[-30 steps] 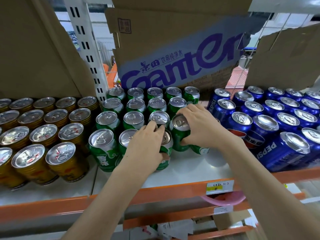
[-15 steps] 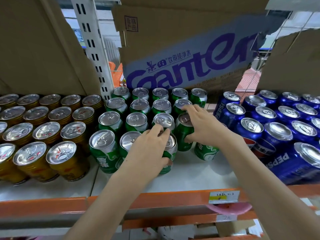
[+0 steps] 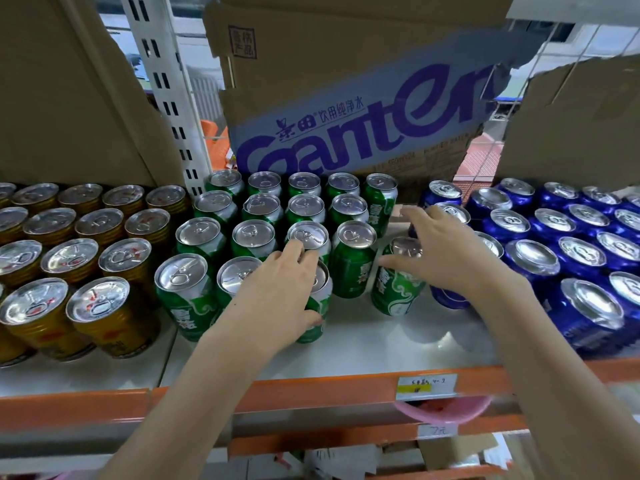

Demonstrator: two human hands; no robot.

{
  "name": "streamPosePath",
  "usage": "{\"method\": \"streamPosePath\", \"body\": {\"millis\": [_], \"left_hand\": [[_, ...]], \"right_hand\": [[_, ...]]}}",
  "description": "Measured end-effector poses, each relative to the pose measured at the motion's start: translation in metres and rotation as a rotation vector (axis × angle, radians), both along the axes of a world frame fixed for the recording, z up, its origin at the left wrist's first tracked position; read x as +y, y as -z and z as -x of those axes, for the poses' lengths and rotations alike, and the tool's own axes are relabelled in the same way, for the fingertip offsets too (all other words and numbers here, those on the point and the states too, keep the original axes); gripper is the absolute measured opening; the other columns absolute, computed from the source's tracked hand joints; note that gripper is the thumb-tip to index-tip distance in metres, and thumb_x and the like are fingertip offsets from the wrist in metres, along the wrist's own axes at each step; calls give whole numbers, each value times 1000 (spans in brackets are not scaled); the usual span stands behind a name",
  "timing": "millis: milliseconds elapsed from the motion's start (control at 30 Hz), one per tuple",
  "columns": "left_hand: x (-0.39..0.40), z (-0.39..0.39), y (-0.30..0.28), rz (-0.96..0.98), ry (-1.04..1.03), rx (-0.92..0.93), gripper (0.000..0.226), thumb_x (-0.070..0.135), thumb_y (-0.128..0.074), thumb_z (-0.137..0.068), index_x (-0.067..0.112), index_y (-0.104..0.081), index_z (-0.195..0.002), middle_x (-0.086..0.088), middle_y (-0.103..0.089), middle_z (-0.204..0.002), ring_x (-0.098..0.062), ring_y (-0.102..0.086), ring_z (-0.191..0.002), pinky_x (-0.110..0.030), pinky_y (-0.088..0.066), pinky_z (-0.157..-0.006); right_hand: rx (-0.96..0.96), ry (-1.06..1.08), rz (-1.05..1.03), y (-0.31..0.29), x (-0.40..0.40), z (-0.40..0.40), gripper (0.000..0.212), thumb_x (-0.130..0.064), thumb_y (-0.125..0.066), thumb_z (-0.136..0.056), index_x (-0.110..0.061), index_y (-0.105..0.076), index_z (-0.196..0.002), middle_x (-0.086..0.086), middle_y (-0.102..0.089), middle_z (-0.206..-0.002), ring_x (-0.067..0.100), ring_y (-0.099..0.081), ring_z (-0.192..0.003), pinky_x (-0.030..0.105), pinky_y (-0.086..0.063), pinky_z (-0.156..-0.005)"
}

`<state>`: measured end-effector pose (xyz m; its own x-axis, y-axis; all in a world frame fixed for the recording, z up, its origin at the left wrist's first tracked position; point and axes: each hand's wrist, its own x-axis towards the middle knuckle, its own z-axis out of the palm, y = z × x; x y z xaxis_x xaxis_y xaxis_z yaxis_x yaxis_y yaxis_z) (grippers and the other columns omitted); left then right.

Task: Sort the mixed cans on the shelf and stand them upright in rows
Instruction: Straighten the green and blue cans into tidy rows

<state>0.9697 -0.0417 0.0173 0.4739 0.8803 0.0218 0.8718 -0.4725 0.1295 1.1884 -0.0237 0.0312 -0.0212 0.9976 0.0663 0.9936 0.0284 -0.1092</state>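
Standing upright right of the green block (image 3: 277, 223), just apart from its nearest can: a loose green can (image 3: 396, 284), rigid, smooth, likely full and weighty, dentable. Best gripped round the mid-wall, not the slick lid. Right hand (image 3: 440, 252) arched over its top, fingers spread, thumb at its left side; not clearly clasping. Left hand (image 3: 280, 292) wrapped round a front-row green can (image 3: 317, 306). Farther right, blue cans (image 3: 554, 244); left of the block, gold cans (image 3: 86, 258).

Shelf (image 3: 363, 344): gold cans (image 3: 100, 306) left, green cans (image 3: 252, 233) middle, blue cans (image 3: 581, 258) right, all upright. Left hand (image 3: 280, 292) grips front green can (image 3: 320, 306). Right hand (image 3: 446, 251) spread over lone green can (image 3: 394, 289). Carton (image 3: 346, 109) behind.
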Motion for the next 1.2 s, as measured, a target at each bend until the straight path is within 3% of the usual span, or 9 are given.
{"method": "streamPosePath", "body": {"millis": [133,300,433,533,667,733,900,1100,1200], "left_hand": [[-3,-7,-5,-13,-34,-56,81,70,-50,-76,15,-37,-134,2,-35,-126,-17,-37,-116,-29,-36,-99],[13,-34,-18,-119,9,-120,64,59,-49,-85,16,-42,-132,-1,-40,-125,-18,-37,-117,-31,-36,-100],[45,-63,-22,-83,37,-7,69,60,-53,-83,12,-42,-131,-8,-42,-125,-25,-39,-118,-36,-39,-95],[60,-74,-19,-22,13,112,79,64,-60,-76,8,-43,-128,-10,-45,-124,-27,-43,-115,-36,-41,-89],[67,-76,-18,49,60,166,68,57,-67,-74,6,-54,-116,-11,-52,-114,-28,-52,-103,-38,-47,-84],[68,-75,-17,64,86,172,66,52,-69,-75,6,-52,-121,-10,-52,-113,-28,-53,-103,-39,-48,-84],[70,-73,-11,83,88,105,59,39,-69,-80,7,-48,-125,-8,-46,-122,-26,-47,-112,-34,-41,-91],[67,-72,-5,103,57,37,63,32,-67,-82,8,-40,-133,-8,-32,-131,-26,-44,-116,-40,-42,-96],[67,-72,-3,79,57,45,66,34,-65,-82,10,-36,-137,-7,-34,-130,-24,-41,-118,-38,-42,-96]], "right_hand": [[64,51,77,3,-7,-2,72,-69,-49,-77,-20,-46,-129,8,-51,-123,25,-49,-113,33,-40,-84],[144,-96,107,-8,-8,-10,44,-41,-63,-84,-19,-55,-121,2,-61,-116,20,-55,-104,28,-43,-81],[133,-227,144,-7,-3,-22,34,-20,-63,-83,-11,-57,-115,4,-61,-113,22,-53,-105,32,-42,-86],[201,-275,116,-2,3,-27,45,-15,-63,-81,-13,-53,-125,2,-58,-121,19,-51,-111,25,-38,-88],[208,-254,95,4,22,-33,60,-10,-60,-85,-13,-37,-141,5,-41,-142,20,-38,-129,21,-28,-98],[179,-265,98,5,35,-34,62,-9,-58,-87,-14,-32,-143,5,-34,-147,20,-32,-134,21,-25,-102],[199,-305,136,3,69,-30,60,-14,-58,-89,-15,-32,-144,5,-34,-147,21,-39,-129,23,-31,-98],[225,-336,100,8,81,-36,61,-13,-61,-84,-12,-37,-140,6,-37,-143,21,-39,-127,19,-29,-95],[213,-317,102,16,77,-39,78,-23,-72,-76,-16,-33,-142,4,-29,-146,26,-34,-130,34,-33,-106]]}}
